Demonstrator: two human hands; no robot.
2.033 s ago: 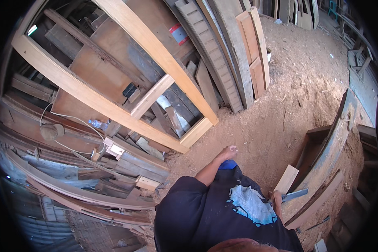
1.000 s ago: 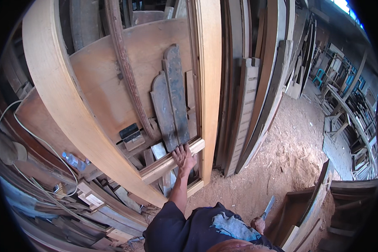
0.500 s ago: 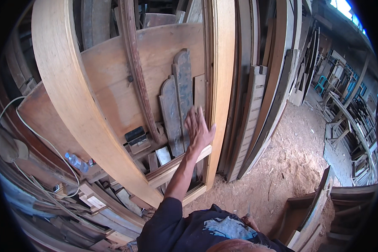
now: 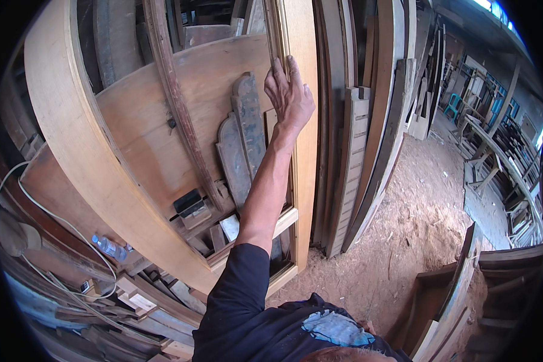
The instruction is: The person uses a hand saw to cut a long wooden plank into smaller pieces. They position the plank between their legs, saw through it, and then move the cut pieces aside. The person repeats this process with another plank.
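My left hand (image 4: 291,93) reaches up and rests against the right upright of a tall, pale wooden frame (image 4: 304,145). Its fingers are stretched along the moulded inner edge, the thumb out to the right, and nothing is held in it. Short crosspieces join this upright to the wide left upright (image 4: 96,157) low down; my forearm passes in front of the upper one. Just a sliver of my right hand (image 4: 368,326) shows beside my dark shirt, with its fingers hidden.
Behind the frame stand a brown panel (image 4: 133,114), a reddish strip (image 4: 178,99) and dark shaped boards (image 4: 247,120). Planks (image 4: 356,169) lean to the right. A plastic bottle (image 4: 110,247) and a looped cable (image 4: 48,205) lie left. Sawdust covers the floor (image 4: 398,223); a wooden piece (image 4: 452,295) stands lower right.
My left hand has moved up along the right upright, from near the crosspiece to higher on its moulded edge. The view has shifted slightly, and less of my right hand shows.
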